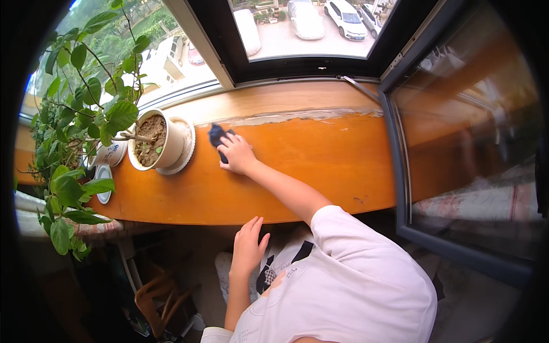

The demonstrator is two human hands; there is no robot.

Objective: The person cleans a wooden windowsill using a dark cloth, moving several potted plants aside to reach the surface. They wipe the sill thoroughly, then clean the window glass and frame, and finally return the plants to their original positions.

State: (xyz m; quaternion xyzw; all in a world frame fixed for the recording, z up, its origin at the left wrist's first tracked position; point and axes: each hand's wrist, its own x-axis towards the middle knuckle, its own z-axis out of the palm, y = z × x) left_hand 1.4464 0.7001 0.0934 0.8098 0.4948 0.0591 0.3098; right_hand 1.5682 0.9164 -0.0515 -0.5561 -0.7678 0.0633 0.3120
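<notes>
My right hand (238, 155) presses a bunched dark blue cloth (217, 133) onto the orange-brown wooden sill (309, 158). Just left of the cloth stands a cream plant pot (168, 150) on a white scalloped saucer (188, 145). The pot holds dry soil and a leafy plant (122, 115) whose woody stem leans left. My left hand (248, 245) hangs in front of the sill's near edge, fingers loosely extended, with nothing in it. Along the back of the sill runs a strip of peeling, cracked finish (283, 116).
An open window sash (401, 171) swings inward at the right, with a metal stay (360, 89) at its base. At the left are a patterned white pot (112, 153) and a white lid-like dish (103, 184). A wooden chair (161, 300) stands below. Parked cars show outside.
</notes>
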